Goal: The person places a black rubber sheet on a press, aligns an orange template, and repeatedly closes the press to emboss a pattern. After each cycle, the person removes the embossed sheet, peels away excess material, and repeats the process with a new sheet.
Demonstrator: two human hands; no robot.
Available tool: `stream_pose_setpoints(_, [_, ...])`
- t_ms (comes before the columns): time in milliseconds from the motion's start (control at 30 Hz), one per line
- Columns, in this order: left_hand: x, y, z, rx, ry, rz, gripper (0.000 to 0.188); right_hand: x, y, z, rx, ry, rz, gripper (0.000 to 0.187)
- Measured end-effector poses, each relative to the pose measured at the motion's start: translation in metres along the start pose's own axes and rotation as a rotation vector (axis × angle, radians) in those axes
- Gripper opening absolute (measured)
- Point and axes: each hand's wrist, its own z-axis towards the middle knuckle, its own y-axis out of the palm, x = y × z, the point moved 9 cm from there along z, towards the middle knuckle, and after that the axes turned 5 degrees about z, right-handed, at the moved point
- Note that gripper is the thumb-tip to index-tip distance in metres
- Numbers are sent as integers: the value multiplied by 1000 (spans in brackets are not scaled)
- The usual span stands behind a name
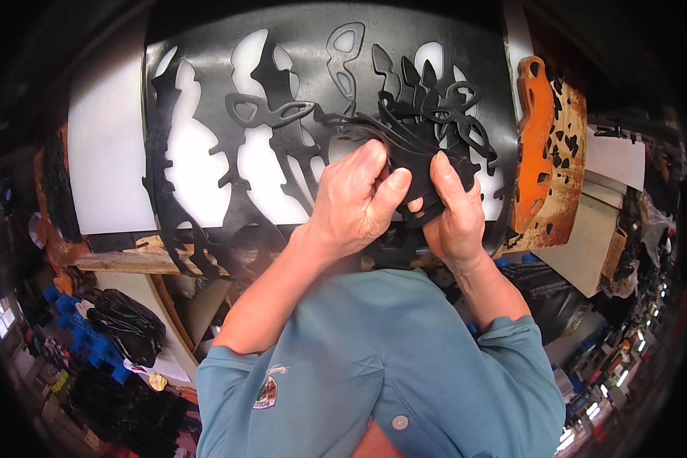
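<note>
Black rubbery cut-out shapes (427, 126) sit bunched at centre frame; left hand (359, 202) and right hand (454, 210) are clamped together on them. Beneath lies a black perforated sheet (206, 191) on the white worktop (107, 145); an orange cutting form (533, 145) stands right.

Bright overhead light w/ glare on black sheet (313, 53); fisheye bends edges, dark vignette at rim.

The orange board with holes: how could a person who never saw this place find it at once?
Start from the big black sheet with leaf-shaped cutouts lying over the white surface in front of the person. Go to its right edge, past the right hand holding black cut strips. The orange board stands there on end, the only bright orange piece, against a rusty brown board.
</note>
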Motion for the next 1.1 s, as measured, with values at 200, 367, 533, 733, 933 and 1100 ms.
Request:
stream_pose_setpoints(200, [-15,-1,-9,137,-108,3,33,-1,-8,3,134,-17,2,27])
stream_pose_setpoints(367, [-38,-8,-23,187,-469,-507,37,2,-4,4,141,25,92,24])
stream_pose_setpoints(533, [-60,-82,-41,485,-654,-316,38,-26,-22,1,198,-135,260,25])
stream_pose_setpoints(733, [-5,-64,-28,234,-122,230,36,-34,-19,-4,189,-233,117,22])
stream_pose_setpoints(933, [23,-20,-7,136,-156,-36,15,-40,4,-9,164,-308,-110,22])
stream_pose_setpoints(1100, [-3,-4,-5,35,-487,-308,21,-39,5,-11,160,-321,-142,23])
